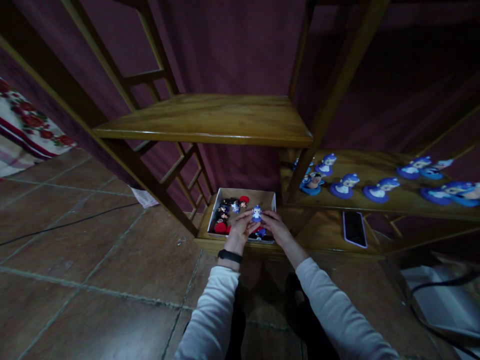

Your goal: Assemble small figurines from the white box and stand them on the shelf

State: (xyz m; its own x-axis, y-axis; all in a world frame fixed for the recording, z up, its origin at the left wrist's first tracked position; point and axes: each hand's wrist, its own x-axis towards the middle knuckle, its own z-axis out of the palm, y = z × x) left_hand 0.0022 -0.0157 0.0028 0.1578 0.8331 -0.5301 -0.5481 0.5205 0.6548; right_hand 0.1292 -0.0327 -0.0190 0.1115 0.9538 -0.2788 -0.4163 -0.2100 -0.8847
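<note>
A small blue-and-white figurine (pixel 256 214) stands upright between my two hands, just above a shallow cardboard box. My left hand (pixel 242 226), with a black band on the wrist, grips it from the left. From the other side, the fingers of my right hand (pixel 273 223) close on the same figurine. Below them, the box (pixel 245 192) holds several more figurines, some with red bases (pixel 220 227), and a white-and-blue one (pixel 235 206). Part of the box's contents is hidden behind my hands.
On the shelf to the right stand several blue-based figurines (pixel 345 186). A phone (pixel 354 230) lies on the lower board. Above the box juts a wooden shelf (pixel 210 117), with a slanting post (pixel 330 90) at its right. A cable (pixel 71 222) runs over the tiled floor.
</note>
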